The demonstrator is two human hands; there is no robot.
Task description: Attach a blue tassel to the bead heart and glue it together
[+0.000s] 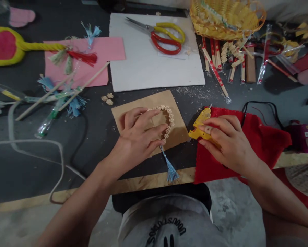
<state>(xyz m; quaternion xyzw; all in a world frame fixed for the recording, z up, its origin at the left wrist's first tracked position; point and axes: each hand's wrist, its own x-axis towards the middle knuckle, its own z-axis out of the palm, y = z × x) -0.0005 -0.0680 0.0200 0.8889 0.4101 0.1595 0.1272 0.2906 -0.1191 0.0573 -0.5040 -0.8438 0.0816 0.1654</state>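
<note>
Near the front edge of the desk [12,178], a pale beaded ring [171,120] with a blue thread tassel [172,173] looks light, fragile, best pinched by its rim; the left hand [134,139] spreads over it, the right hand [228,140] grips a yellow plastic glue gun [202,117].

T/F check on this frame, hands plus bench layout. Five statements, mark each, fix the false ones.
1. The right hand holds the yellow tool. True.
2. The left hand rests on the red cloth. False: the left hand is at the beaded ring, over the brown sheet.
3. The ring's tassel is green. False: the tassel is blue.
4. The scissors lie on the white board. True.
5. The wicker basket is upper left. False: the wicker basket is upper right.
</note>
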